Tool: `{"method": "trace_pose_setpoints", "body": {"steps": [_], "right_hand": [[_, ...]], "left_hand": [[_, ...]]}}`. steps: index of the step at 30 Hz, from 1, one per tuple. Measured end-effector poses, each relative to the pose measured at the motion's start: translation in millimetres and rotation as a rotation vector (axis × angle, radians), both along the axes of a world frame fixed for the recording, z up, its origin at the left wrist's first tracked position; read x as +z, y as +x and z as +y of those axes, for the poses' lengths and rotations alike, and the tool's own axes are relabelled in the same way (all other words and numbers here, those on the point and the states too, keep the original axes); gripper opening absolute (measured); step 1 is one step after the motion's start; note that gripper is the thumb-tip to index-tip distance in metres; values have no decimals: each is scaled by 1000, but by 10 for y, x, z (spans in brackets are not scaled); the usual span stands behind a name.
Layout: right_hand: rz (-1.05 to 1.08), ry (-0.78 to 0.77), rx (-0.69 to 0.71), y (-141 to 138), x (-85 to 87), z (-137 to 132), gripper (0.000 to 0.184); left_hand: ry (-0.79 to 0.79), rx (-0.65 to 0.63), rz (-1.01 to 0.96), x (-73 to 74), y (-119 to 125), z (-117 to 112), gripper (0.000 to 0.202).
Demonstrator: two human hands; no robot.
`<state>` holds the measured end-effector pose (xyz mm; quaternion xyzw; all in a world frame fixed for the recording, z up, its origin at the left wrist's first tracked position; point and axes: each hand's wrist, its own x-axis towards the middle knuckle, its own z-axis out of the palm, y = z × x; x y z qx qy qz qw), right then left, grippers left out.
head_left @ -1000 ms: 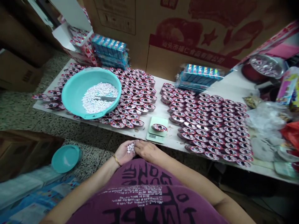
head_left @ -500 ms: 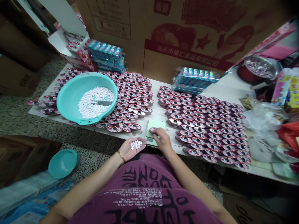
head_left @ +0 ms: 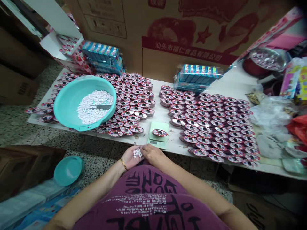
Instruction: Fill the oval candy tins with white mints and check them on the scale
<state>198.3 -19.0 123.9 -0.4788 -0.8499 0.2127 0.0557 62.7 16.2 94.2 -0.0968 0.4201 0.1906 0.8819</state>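
Note:
My left hand is cupped palm up near the table's front edge. It holds a small pile of white candies. My right hand meets the fingers of the left one beside that pile. Its fingers are bent and drawn together, and their tips are hidden. Just beyond both hands, a pale green scale lies on the white table. A red-patterned oval container with a dark hole in its top sits on the scale, untouched.
A turquoise basin with white candies and a flat metal scoop stands at left. Rows of oval containers cover both sides. A large carton and blue packs stand behind. A red pot is at far right.
My right hand has left the oval container on the scale and come back to my left palm. The container now stands alone there. The whole view has shifted slightly.

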Motion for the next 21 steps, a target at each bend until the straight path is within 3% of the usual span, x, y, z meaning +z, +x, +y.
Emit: {"method": "trace_pose_setpoints", "body": {"steps": [5,10,16,19,21], "right_hand": [[-13,-15,2,-41,-123,3,12],[228,-23,-49,-31,-242,-26,14],[612,-12,-463,248,-281,43,16],[587,82,-649,522,-351,173,13],[503,116,-688,689,-424,272,14]], "left_hand": [[-28,-56,50,22,-92,-27,18],[11,-26,-8,-30,-126,-45,15],[89,23,-117,-61,-6,77,21],[121,0,-129,-54,75,197,24],[133,-8,-130,-53,99,251,25]]}}
